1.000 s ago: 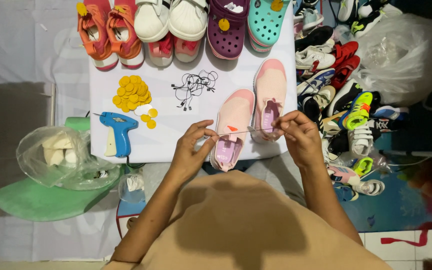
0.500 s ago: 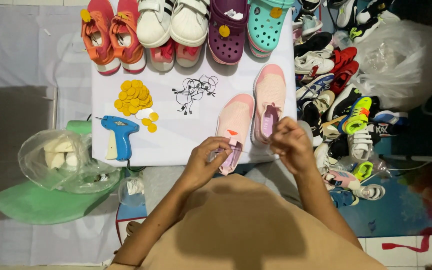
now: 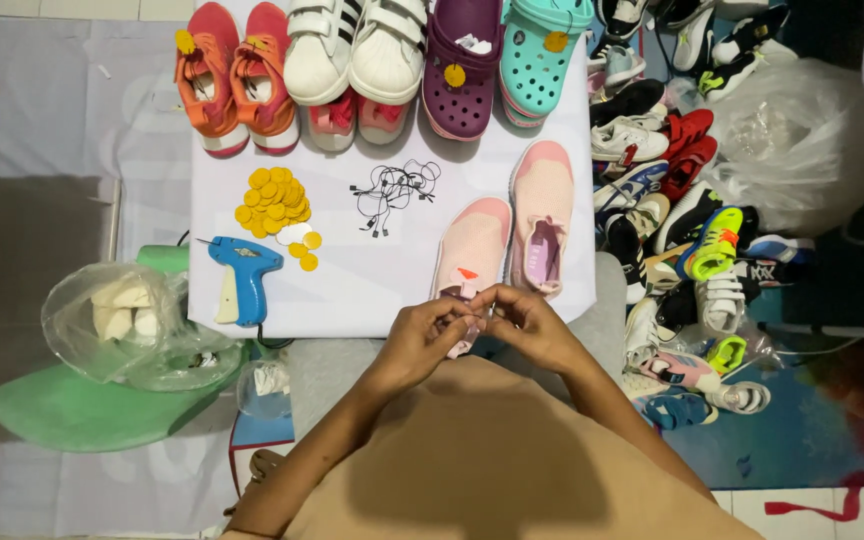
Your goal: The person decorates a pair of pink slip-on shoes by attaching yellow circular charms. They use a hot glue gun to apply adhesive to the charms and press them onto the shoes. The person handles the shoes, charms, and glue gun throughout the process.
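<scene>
Now both hands meet at the near edge of the bench (image 3: 372,290), right over the heel of the near pink shoe (image 3: 472,250). A second ago they were apart, seemingly with a thin thread drawn between them; half a second ago they were closing in; now the fingertips touch. The left hand (image 3: 427,335) has its grip pressed together on something small and pale at the heel, too small to name, and the right hand (image 3: 532,325) pinches at the same spot from the other side. That closing-in reads, to my eye, as fine finger work on the heel now in hand. The shoe itself has not moved: it lies toe-far on the white sheet, just left of its partner, the second pink shoe (image 3: 542,210). Left of them sit a tangle of black strings (image 3: 392,190), a heap of yellow discs (image 3: 272,200) and a blue tagging gun (image 3: 242,275), none of them touched. Tagged shoes line the far edge, among them a purple clog (image 3: 462,70), and more shoes are piled on the floor to the right.
</scene>
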